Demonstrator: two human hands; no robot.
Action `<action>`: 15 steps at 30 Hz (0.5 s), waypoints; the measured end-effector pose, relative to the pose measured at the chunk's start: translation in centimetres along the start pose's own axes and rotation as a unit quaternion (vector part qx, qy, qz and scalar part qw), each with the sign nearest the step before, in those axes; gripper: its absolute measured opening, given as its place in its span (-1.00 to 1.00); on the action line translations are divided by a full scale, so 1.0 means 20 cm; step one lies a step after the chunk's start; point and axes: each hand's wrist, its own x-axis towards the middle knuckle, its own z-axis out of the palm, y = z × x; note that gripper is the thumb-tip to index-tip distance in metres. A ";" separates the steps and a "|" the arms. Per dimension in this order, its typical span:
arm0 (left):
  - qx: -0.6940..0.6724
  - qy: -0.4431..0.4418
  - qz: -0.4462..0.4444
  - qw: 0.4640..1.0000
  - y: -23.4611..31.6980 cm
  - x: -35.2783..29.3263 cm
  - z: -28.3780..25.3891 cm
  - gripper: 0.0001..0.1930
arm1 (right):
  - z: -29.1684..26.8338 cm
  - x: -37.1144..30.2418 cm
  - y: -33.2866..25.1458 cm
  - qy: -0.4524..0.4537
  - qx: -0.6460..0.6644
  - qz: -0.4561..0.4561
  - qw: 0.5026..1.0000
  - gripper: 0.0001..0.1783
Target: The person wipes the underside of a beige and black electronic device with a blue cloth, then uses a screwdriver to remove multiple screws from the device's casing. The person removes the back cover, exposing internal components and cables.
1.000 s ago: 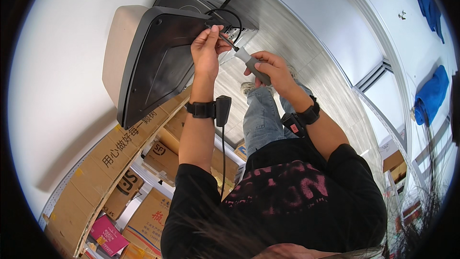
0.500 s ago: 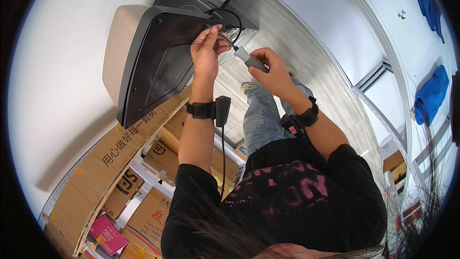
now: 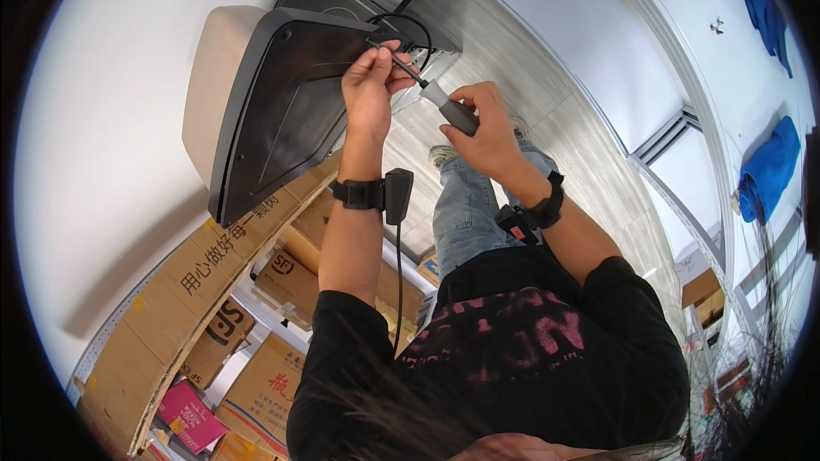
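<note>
The right hand [image 3: 493, 135] curled round the grey-handled, slim-shafted metal screwdriver [image 3: 435, 93] near the black panel's [image 3: 286, 111] corner, the left hand [image 3: 369, 90] pinching toward its far end; it looked light, stiff, best gripped by the thick handle [image 3: 461, 118]

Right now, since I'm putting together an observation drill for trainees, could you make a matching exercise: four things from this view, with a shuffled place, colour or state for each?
Column one
1. Left hand
2. Right hand
3. Screwdriver handle
4. Magenta package

Column two
A. two shades of grey
B. fingers at the screwdriver's slim shaft
C. lower left of the picture
D. gripping the tool's thick end

Right pairs: 1-B, 2-D, 3-A, 4-C
</note>
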 end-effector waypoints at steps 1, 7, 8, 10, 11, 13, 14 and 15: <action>0.002 -0.002 0.002 1.000 0.00 0.00 -0.01 -0.76 | 0.00 0.00 0.01 -0.023 0.048 0.032 0.998 -0.57; 0.008 -0.009 0.004 1.000 -0.02 0.02 -0.03 -0.76 | -0.04 0.03 0.03 -0.131 0.328 0.246 0.903 -0.61; 0.004 -0.009 0.002 1.000 -0.02 0.02 -0.02 -0.76 | -0.03 0.03 0.04 -0.117 0.303 0.229 0.918 -0.62; -0.001 -0.009 -0.002 1.000 -0.01 0.02 -0.01 -0.76 | -0.01 0.01 0.06 -0.092 0.253 0.190 0.944 -0.64; -0.002 -0.008 -0.004 1.000 -0.01 0.01 -0.01 -0.76 | 0.00 0.01 0.07 -0.082 0.226 0.170 0.956 -0.64; -0.006 -0.010 -0.010 1.000 0.00 0.01 -0.01 -0.75 | 0.01 -0.01 0.07 -0.062 0.176 0.129 0.974 -0.65; -0.007 -0.012 -0.014 1.000 0.01 0.00 0.00 -0.75 | 0.01 -0.01 0.06 -0.053 0.155 0.109 0.980 -0.66; -0.008 -0.014 -0.018 1.000 0.02 0.00 0.00 -0.74 | 0.01 -0.01 0.05 -0.043 0.134 0.089 0.986 -0.66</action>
